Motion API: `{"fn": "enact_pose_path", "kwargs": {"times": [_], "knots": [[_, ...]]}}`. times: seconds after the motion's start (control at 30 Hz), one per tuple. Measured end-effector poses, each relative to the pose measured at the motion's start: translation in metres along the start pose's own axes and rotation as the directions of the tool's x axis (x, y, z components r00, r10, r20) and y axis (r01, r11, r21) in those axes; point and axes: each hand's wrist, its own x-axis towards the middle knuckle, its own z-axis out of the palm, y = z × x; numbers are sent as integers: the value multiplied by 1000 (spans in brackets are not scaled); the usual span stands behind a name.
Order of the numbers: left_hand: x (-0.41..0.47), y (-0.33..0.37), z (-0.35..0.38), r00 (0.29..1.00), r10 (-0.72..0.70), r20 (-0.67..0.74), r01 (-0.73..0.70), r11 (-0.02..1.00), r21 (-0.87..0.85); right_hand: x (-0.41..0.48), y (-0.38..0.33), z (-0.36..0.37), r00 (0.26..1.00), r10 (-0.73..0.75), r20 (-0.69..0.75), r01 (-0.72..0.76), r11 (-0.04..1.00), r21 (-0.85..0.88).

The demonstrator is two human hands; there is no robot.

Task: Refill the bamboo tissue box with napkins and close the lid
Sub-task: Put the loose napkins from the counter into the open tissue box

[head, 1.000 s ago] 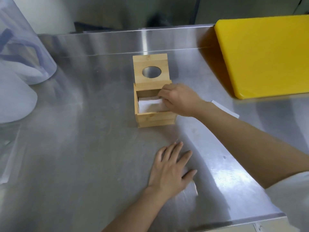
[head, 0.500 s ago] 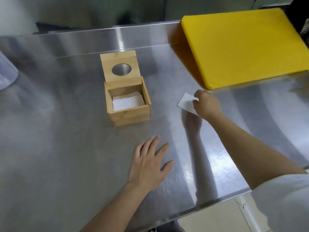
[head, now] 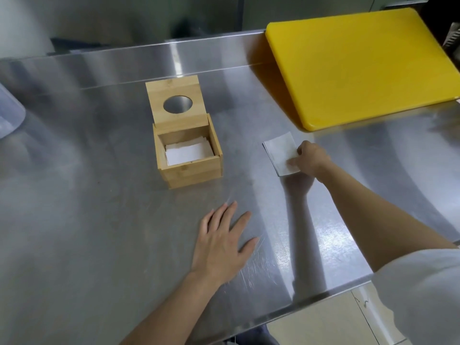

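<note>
The bamboo tissue box (head: 193, 173) stands on the steel table, left of centre, its lid (head: 177, 105) with a round hole tipped open toward the back. White napkins (head: 188, 153) lie inside the box. To the right of the box a small stack of white napkins (head: 280, 150) lies on the table. My right hand (head: 308, 158) pinches that stack at its near right corner. My left hand (head: 222, 241) rests flat on the table in front of the box, fingers spread, holding nothing.
A large yellow cutting board (head: 358, 63) lies at the back right. A clear plastic container (head: 10, 115) shows at the left edge. The steel table (head: 99, 232) ends in a front edge at the lower right, with floor tiles beyond.
My right hand left the box, went right to the loose napkin stack and now grips it. The left hand stays flat on the table. The camera view has shifted right.
</note>
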Motion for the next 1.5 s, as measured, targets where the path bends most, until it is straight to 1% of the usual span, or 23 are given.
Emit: {"fn": "enact_pose_path", "kwargs": {"times": [0.1, 0.2, 0.27, 0.33, 0.4, 0.43, 0.47, 0.53, 0.6, 0.7, 0.8, 0.9, 0.97, 1.0, 1.07, 1.13, 1.17, 1.37, 1.5], "knots": [[0, 0, 0, 1000, -3, 4, 3, 1000, 5, -1, -2, -2, 999, -36, 3, 35, 991, 132], [0, -1, 0, 1000, -3, 5, 3, 1000, 0, -1, -6, -8, 997, -65, 48, 49, 957, 285], [0, -1, 0, 1000, -7, 8, 7, 1000, -5, -4, -13, -16, 992, -71, 105, 16, 890, 455], [0, -1, -1, 1000, -11, 13, 11, 1000, -4, -6, -23, -24, 989, -93, 117, 10, 824, 566], [1, -1, -1, 1000, -12, 15, 12, 1000, -17, -10, -35, -34, 985, -150, 83, 67, 784, 617], [1, -1, 0, 1000, -12, 14, 13, 1000, -27, -13, -42, -39, 974, -212, 79, 115, 766, 633], [1, 0, 0, 1000, -11, 13, 12, 999, -35, -15, -49, -43, 951, -294, 97, 166, 749, 641], [0, 0, 0, 1000, -8, 6, 8, 999, -48, -23, -65, -50, 871, -461, 169, 265, 731, 628], [0, -1, 0, 1000, -1, -1, 1, 998, -57, -32, -85, -55, 789, -575, 219, 338, 702, 627], [0, -2, 0, 1000, -4, -4, 4, 997, -76, -41, -117, -52, 695, -673, 255, 385, 647, 658], [1, 1, 0, 1000, 8, -3, -8, 996, -93, -44, -142, -43, 640, -712, 288, 417, 638, 648], [0, 1, -1, 1000, 2, -10, -3, 996, -91, -44, -168, -29, 597, -709, 375, 453, 684, 572], [0, 0, -1, 1000, 2, -14, -3, 996, -88, -41, -181, -19, 588, -683, 433, 490, 727, 480], [0, 0, 0, 1000, 1, -16, -3, 996, -86, -39, -186, -15, 595, -672, 442, 528, 740, 415], [0, -1, 0, 1000, 2, -23, -4, 997, -80, -36, -194, -7, 611, -665, 431, 642, 734, 222], [1, -1, 2, 1000, 1, -22, -3, 997, -78, -37, -200, 1, 607, -678, 415, 743, 669, 4], [0, -1, 3, 1000, 2, -23, -4, 997, -78, -38, -202, 5, 599, -691, 405, 773, 631, -66], [1, -1, 4, 1000, 5, -27, -7, 997, -82, -41, -204, 22, 611, -672, 419, 791, 503, -348], [1, -1, 4, 999, 3, -37, -6, 996, -84, -35, -202, 33, 584, -686, 434, 798, 384, -465]]}}
